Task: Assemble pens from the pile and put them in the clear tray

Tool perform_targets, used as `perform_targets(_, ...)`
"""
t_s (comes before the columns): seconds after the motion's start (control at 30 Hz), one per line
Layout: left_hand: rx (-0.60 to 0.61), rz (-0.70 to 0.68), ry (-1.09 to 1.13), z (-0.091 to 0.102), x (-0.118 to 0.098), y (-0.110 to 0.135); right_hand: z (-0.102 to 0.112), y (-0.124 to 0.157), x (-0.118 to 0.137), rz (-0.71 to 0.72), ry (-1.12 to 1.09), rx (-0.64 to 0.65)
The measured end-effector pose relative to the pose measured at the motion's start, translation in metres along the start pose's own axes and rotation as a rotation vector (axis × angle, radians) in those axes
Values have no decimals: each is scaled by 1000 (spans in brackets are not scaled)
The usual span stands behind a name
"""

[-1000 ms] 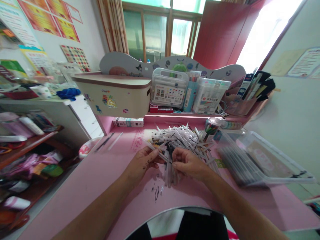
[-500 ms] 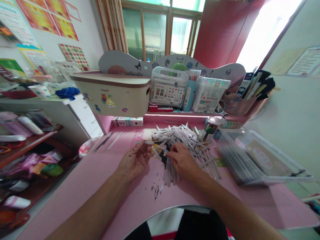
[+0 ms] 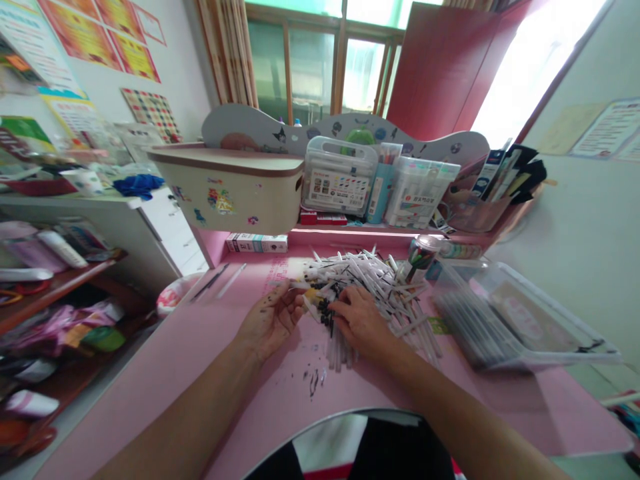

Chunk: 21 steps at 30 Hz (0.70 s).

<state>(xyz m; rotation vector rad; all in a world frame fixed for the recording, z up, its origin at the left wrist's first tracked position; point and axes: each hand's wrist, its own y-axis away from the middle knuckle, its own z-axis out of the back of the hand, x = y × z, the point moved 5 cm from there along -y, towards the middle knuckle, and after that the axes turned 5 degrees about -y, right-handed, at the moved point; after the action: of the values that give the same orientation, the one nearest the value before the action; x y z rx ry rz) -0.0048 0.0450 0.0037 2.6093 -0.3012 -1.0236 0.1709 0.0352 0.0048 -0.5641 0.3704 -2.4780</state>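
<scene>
My left hand [image 3: 273, 321] is turned palm up at the left of a pile of white pens [image 3: 367, 267], dark smudges on its skin. Its fingers curl together beside a pale, thin piece; what they grip is too small to make out. Over the near side of the pile, my right hand [image 3: 361, 319] has thumb and fingers pinched by small black pieces [image 3: 325, 310]. Whatever sits in that pinch is hidden. Several translucent pen tubes [image 3: 339, 353] lie side by side under the right hand. Dark ink marks [image 3: 314, 381] spot the pink desk [image 3: 210, 373].
A clear plastic box [image 3: 525, 320] holding pens stands on the right. Behind the pile is a clear jar [image 3: 424, 257] of pens. A few slim pens [image 3: 231, 281] lie at the left. The raised shelf carries a cream bin [image 3: 235, 200] and marker cases [image 3: 340, 180].
The white piece between my hands has shifted slightly and tilts differently. My right fingers have moved a little at the black pieces; both hands otherwise keep their places.
</scene>
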Motion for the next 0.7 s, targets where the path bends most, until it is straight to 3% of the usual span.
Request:
perform_targets(0.27,-23,-9,-15,-5,-1,4,-11,-1,12,83,86,75)
perform_targets(0.7,-40,-42,-48,4,0,-3,-15,-2,12,80,115,91)
